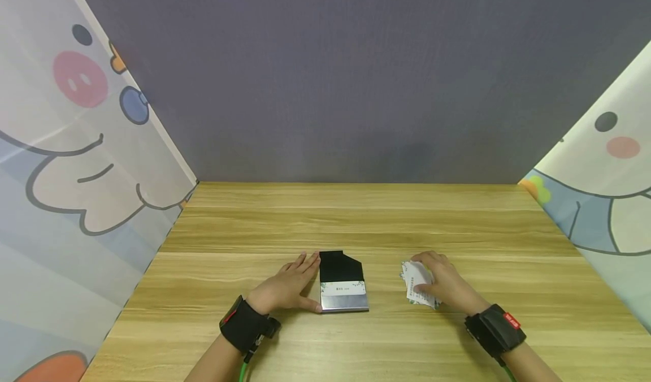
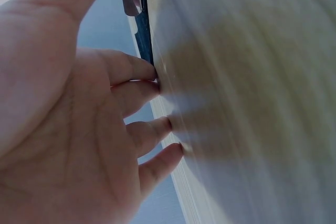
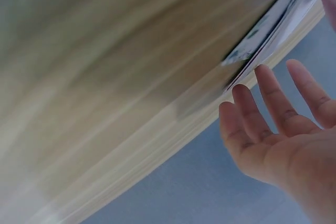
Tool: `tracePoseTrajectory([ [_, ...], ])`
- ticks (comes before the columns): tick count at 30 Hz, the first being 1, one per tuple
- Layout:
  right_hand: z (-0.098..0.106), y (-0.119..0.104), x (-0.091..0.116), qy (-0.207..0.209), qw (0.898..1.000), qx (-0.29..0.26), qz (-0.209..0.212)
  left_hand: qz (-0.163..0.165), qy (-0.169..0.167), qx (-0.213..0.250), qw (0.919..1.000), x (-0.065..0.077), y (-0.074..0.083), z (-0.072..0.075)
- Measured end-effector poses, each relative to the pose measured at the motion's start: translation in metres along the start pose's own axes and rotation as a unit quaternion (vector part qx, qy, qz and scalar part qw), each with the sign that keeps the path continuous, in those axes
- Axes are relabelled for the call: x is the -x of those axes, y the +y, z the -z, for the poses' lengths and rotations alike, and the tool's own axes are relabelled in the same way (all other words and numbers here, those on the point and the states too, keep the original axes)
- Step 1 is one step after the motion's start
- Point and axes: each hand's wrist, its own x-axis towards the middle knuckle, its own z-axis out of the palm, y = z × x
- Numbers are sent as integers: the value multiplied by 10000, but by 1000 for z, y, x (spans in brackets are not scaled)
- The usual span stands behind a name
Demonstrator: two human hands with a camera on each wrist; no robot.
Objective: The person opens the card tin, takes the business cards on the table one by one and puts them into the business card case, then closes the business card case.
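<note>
Head view: pale wood-grain tabletop (image 1: 391,345) across the lower half, plain dark grey panel (image 1: 330,77) behind it, white cartoon-printed panel (image 1: 61,184) filling the left edge. Left hand (image 1: 287,289), below and left of centre, lies with fingers extended and apart, index tip and thumb tip at the left edge of a flat metallic silver card case (image 1: 344,302). Its black flap (image 1: 342,267) lies folded back toward the top of the frame; a white leaf-printed card (image 1: 330,289) shows between flap and metal. Right hand (image 1: 448,280), lower right of centre, reaches over a loosely fanned stack of white printed cards (image 1: 416,279), thumb on top; cannot tell how firmly it presses. Left wrist view: palm at left, fingertips meeting wood near the centre, case edge at top. Right wrist view: fingers at right, separated and relaxed, tips beside the stack's edge, upper right.
</note>
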Motion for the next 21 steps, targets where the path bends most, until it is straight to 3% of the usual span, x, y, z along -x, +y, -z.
tracePoseTrajectory([
  [21, 7, -3, -5, -105, 9999, 60, -88, -1, -35, -4, 10000, 0, 1, 2],
])
